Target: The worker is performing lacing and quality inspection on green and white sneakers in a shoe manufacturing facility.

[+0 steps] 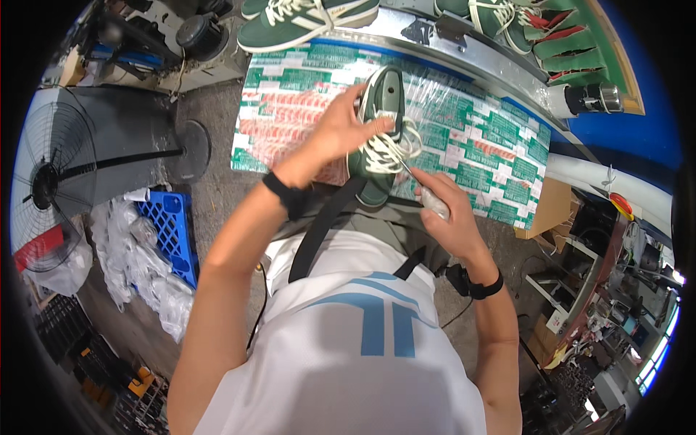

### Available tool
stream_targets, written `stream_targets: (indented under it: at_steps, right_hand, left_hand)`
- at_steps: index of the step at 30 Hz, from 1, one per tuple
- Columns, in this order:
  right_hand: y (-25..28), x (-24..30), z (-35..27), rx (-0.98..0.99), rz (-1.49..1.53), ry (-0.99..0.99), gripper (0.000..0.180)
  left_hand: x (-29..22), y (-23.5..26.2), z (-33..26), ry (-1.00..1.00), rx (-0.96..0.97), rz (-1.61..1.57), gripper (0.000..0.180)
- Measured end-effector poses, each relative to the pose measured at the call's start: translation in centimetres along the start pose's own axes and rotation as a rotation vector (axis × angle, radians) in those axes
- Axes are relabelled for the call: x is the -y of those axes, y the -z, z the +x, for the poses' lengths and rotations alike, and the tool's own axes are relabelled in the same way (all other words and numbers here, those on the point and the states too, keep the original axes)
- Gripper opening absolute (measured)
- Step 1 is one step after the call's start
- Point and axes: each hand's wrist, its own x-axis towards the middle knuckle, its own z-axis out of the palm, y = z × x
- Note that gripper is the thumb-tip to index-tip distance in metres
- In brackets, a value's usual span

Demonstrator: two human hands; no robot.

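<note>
I see the green shoe (378,138) held up in front of my chest, toe pointing down toward me and its open collar away from me, over the near edge of the bench (478,141). My left hand (341,134) is closed around the shoe's left side, fingers curled over the upper near the white laces (395,148), which bunch loosely across the tongue. My right hand (442,206) is shut around a slim metal tool (420,188) with a pale handle; its thin tip reaches up into the laces. Both wrists carry black bands.

Under the shoe the bench top is covered with clear plastic over a green, white and red printed sheet (290,109). Beyond it runs a metal rail (464,54), and on the far side stand more green shoes (304,18), one pair to the left and another (500,14) further right, next to a green rack with red-lined slots (573,43).

A black strap (322,228) crosses my white shirt just below the shoe and partly hides its toe. To my left on the floor are a blue plastic crate (172,228), crumpled clear bags (134,261) and a standing fan (54,181) with its round base. To my right sit a cardboard box (544,206) and a cluttered workstation (616,290).
</note>
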Motion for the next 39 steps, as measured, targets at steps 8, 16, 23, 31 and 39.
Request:
stream_targets:
  at_steps: [8,16,23,31,39]
  right_hand:
    - [1.3,-9.1,2.5,-0.449,-0.304,-0.099,0.063]
    - [6.0,-13.9,3.4,-0.580,-0.696,-0.141,0.073]
    - [5.0,-16.7,3.4,-0.749,-0.837,0.007,0.080]
    - [5.3,-17.6,2.9,-0.727,-0.839,0.085,0.090]
    - [5.5,-17.2,2.9,-0.701,-0.813,0.080,0.091]
  left_hand:
    - [0.3,-7.4,-4.8,-0.159,-0.397,0.513,0.117]
    - [-2.9,3.2,-3.6,-0.103,0.020,0.601,0.115]
    - [-3.0,1.0,-3.3,-0.218,-0.177,0.820,0.085]
    - [-7.0,5.9,-2.3,0.028,-0.034,0.465,0.082]
    - [-25.1,10.3,1.2,-0.305,-0.211,0.501,0.079]
